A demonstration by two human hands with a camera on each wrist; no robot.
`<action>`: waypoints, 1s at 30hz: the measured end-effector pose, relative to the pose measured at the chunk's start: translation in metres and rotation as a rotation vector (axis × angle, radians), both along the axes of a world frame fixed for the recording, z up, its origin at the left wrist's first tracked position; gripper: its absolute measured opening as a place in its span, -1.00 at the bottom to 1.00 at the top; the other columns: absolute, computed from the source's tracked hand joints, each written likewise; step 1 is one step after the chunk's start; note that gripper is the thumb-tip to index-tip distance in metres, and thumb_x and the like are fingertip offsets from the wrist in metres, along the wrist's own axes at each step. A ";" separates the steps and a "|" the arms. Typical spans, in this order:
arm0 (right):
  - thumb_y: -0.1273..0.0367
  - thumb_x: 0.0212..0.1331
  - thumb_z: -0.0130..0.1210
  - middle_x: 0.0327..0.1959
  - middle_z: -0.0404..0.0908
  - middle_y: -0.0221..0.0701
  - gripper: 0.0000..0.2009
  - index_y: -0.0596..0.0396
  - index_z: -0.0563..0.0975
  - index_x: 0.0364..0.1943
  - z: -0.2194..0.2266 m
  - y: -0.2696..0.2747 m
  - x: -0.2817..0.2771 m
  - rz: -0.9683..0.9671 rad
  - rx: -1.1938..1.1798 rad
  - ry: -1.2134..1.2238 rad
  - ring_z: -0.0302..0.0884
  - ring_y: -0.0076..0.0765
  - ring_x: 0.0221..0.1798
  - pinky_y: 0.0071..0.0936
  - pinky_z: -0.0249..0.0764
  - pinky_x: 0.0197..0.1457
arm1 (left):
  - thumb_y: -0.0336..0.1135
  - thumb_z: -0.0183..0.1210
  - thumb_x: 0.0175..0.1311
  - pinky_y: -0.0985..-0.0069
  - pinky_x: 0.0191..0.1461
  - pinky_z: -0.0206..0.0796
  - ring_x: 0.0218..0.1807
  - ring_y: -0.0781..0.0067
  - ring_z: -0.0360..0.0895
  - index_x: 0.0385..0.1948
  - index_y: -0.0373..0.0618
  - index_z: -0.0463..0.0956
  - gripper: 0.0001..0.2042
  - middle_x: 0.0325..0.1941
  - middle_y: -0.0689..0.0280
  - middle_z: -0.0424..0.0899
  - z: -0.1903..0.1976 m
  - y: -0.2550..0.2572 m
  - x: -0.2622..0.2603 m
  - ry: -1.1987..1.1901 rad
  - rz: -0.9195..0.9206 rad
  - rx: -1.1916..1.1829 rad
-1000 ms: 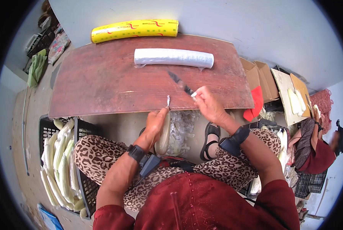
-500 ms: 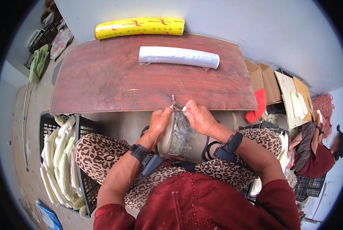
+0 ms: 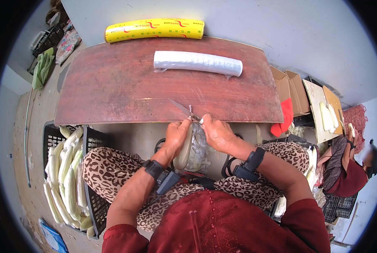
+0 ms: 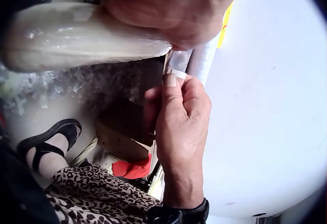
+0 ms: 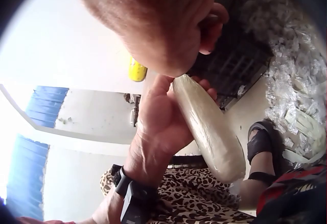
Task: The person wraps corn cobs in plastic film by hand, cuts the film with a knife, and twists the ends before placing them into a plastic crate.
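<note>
My left hand (image 3: 176, 135) grips the top end of a long pale vegetable wrapped in clear film (image 3: 183, 152), which hangs below the table's front edge. In the right wrist view the wrapped vegetable (image 5: 209, 129) lies along the palm of the left hand (image 5: 162, 114). My right hand (image 3: 217, 134) holds a knife (image 3: 181, 109) by its white handle, the blade pointing up and left over the table edge. The blade crosses a twisted tail of film (image 3: 190, 109) at the vegetable's tip. In the left wrist view the right hand (image 4: 183, 116) pinches the handle (image 4: 179, 74).
A white film roll (image 3: 197, 62) and a yellow roll (image 3: 154, 30) lie on the red-brown table (image 3: 112, 84). Left stands a black crate (image 3: 96, 185) of wrapped vegetables. Film scraps (image 3: 199, 147) lie beneath the table. Cardboard boxes (image 3: 296, 92) and another person (image 3: 348, 175) are at right.
The right hand has come down and left, bringing the knife from above the table to the film tail by the left hand. The left hand still grips the vegetable.
</note>
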State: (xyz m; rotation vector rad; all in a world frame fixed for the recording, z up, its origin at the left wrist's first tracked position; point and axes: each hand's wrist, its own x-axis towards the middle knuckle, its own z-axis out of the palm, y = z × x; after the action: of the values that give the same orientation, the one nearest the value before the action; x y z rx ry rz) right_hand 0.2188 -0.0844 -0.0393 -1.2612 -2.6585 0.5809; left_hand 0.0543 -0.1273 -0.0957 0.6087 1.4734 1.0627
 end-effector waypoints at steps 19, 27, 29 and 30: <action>0.56 0.05 -0.03 -0.42 0.57 0.09 -0.84 0.30 0.30 -0.29 0.005 -0.004 -0.016 0.053 0.060 -0.110 0.60 0.23 -0.32 -0.01 0.53 -0.30 | -0.03 0.12 0.28 0.43 -0.47 0.27 -0.55 0.54 0.38 -0.56 -0.38 0.58 -0.53 -0.61 0.30 0.53 -0.007 0.001 -0.001 0.056 0.019 -0.044; 0.56 0.04 -0.03 -0.38 0.57 0.12 -0.84 0.30 0.30 -0.29 0.007 -0.013 0.008 0.055 0.017 -0.129 0.60 0.25 -0.30 0.01 0.51 -0.26 | 0.01 0.16 0.26 0.39 -0.44 0.30 -0.54 0.53 0.42 -0.51 -0.41 0.60 -0.51 -0.62 0.28 0.55 -0.010 0.001 -0.003 0.119 -0.018 -0.033; 0.56 0.05 -0.04 -0.38 0.57 0.12 -0.84 0.30 0.30 -0.28 0.009 -0.017 0.016 0.050 0.009 -0.146 0.59 0.25 -0.30 0.02 0.50 -0.25 | -0.03 0.15 0.28 0.46 -0.52 0.23 -0.59 0.54 0.40 -0.52 -0.31 0.58 -0.58 -0.61 0.31 0.54 -0.012 0.001 -0.005 0.138 -0.036 -0.014; 0.55 0.06 -0.04 -0.39 0.57 0.11 -0.84 0.30 0.30 -0.28 0.011 -0.018 0.019 0.040 -0.003 -0.173 0.59 0.26 -0.30 0.03 0.50 -0.24 | -0.05 0.15 0.30 0.50 -0.56 0.20 -0.62 0.55 0.39 -0.52 -0.26 0.57 -0.61 -0.61 0.33 0.53 -0.013 0.001 -0.005 0.144 -0.045 -0.003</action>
State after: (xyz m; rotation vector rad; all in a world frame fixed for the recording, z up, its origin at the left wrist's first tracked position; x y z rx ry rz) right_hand 0.2382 -0.1026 -0.0281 -1.3179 -2.8291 0.5020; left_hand 0.0496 -0.1262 -0.1085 0.7253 1.5780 0.9986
